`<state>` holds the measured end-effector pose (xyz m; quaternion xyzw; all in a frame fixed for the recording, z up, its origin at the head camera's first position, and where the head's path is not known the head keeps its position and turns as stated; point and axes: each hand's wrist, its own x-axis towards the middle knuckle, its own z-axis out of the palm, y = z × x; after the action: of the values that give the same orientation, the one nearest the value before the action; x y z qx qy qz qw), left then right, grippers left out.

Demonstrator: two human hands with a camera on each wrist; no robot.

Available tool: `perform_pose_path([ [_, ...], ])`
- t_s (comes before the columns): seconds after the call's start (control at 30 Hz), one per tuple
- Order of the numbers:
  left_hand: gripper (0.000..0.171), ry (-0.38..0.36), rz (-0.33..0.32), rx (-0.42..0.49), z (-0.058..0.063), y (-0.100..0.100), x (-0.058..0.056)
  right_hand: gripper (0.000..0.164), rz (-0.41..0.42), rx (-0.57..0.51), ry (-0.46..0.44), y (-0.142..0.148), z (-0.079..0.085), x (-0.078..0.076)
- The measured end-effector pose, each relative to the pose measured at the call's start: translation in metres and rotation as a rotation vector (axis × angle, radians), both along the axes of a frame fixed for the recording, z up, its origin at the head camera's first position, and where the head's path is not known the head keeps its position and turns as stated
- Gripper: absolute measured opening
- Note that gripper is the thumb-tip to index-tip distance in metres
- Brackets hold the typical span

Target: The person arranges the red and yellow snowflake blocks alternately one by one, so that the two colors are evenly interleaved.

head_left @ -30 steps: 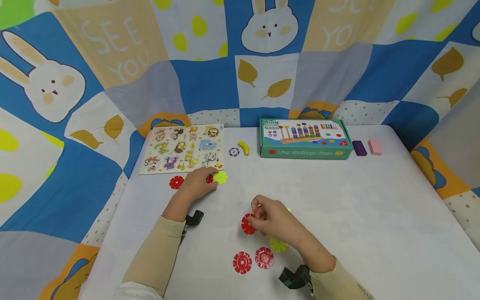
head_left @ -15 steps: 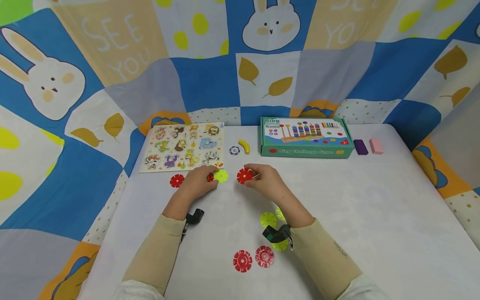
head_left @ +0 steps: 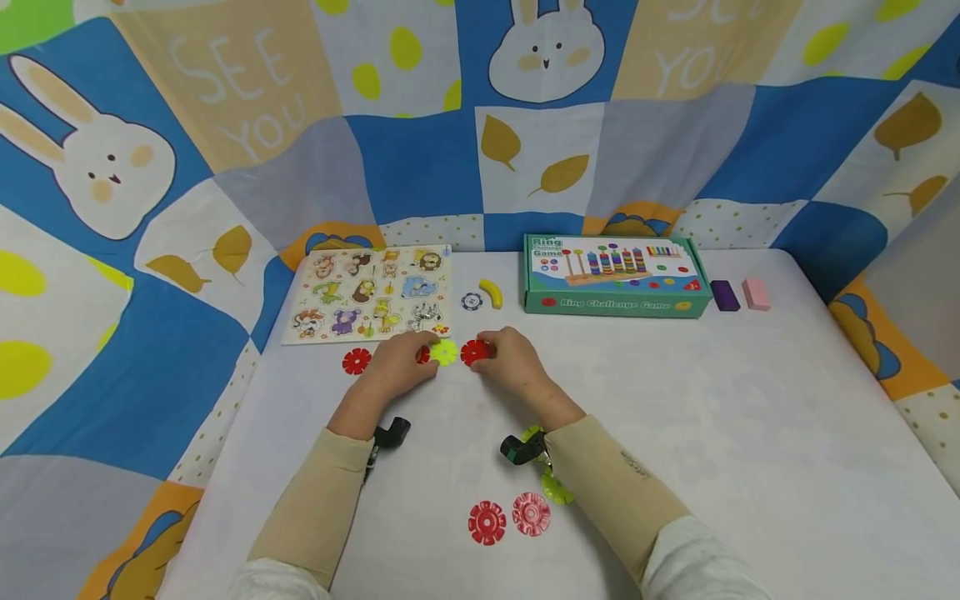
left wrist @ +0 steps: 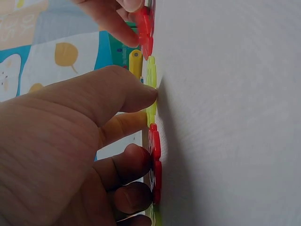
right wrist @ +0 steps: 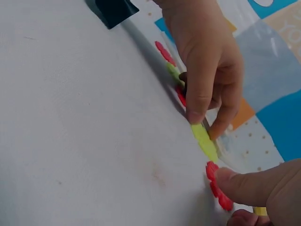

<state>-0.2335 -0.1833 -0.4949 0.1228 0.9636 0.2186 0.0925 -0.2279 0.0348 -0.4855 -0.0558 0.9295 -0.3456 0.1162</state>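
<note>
On the white table my left hand (head_left: 406,365) holds down a yellow-green flower disc (head_left: 444,352) joined to a red disc (head_left: 422,356). Its thumb touches the yellow-green disc (left wrist: 151,89) and its fingers curl on the red one (left wrist: 155,165). My right hand (head_left: 501,357) pinches another red flower disc (head_left: 474,352), whose edge is right beside the yellow-green disc. The right wrist view shows the held red disc (right wrist: 216,188) almost touching the yellow-green disc (right wrist: 204,141).
Loose discs lie about: red (head_left: 357,361) at the left, red (head_left: 487,522), pink-red (head_left: 531,513) and yellow-green (head_left: 557,487) near my right forearm. An animal puzzle board (head_left: 370,293), a small banana piece (head_left: 491,292), a green game box (head_left: 613,275) and two blocks (head_left: 738,295) stand at the back.
My right hand carried a red disc from the middle of the table up and left, right beside the yellow-green disc. The left hand has stayed in place.
</note>
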Motion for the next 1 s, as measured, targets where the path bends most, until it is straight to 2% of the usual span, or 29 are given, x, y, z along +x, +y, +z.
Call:
perform_pose_path([
  [0.33, 0.047, -0.002, -0.003, 0.001, 0.004, 0.003, 0.000, 0.041, 0.004, 0.035, 0.085, 0.006, -0.007, -0.004],
  [0.63, 0.048, -0.018, -0.020, -0.047, 0.006, 0.003, 0.002, 0.033, 0.024, -0.019, 0.038, 0.013, -0.010, -0.008],
  [0.7, 0.047, -0.021, -0.032, -0.040, 0.009, 0.003, 0.001, 0.029, 0.018, -0.040, 0.034, 0.015, -0.011, -0.008],
  [0.87, 0.047, -0.038, -0.016, 0.001, 0.022, 0.006, -0.005, 0.025, 0.003, -0.079, 0.026, 0.015, -0.010, -0.008],
  [1.0, 0.050, -0.085, -0.074, 0.012, 0.029, 0.022, -0.010, 0.024, -0.001, -0.082, 0.025, 0.016, -0.012, -0.005],
])
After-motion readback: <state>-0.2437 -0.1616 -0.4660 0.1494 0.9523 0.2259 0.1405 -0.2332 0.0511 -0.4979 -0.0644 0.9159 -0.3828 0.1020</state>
